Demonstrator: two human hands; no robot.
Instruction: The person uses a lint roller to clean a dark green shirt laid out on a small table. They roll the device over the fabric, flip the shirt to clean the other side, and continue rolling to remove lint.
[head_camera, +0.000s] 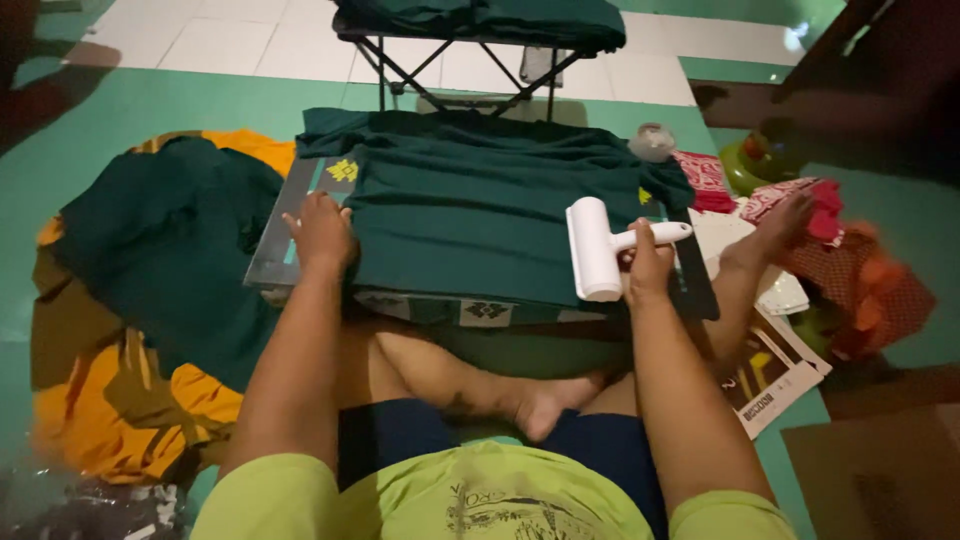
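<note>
The dark green shirt (470, 205) is soft matt cloth, and the roller (597, 250) at its 3 o'clock edge looks like smooth white plastic. The board (285, 250) underneath is hard and faintly glossy; the floor (150, 105) is smooth, matt green.

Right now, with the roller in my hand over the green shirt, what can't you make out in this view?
- Head view: the board under the dark green shirt is mostly covered by it.
- The right hand wraps the white roller handle, hiding the palm side.
- What lies under the left hand is hidden.
- The folding stand is cut by the top edge.
- The dim corners are too dark to read.
</note>
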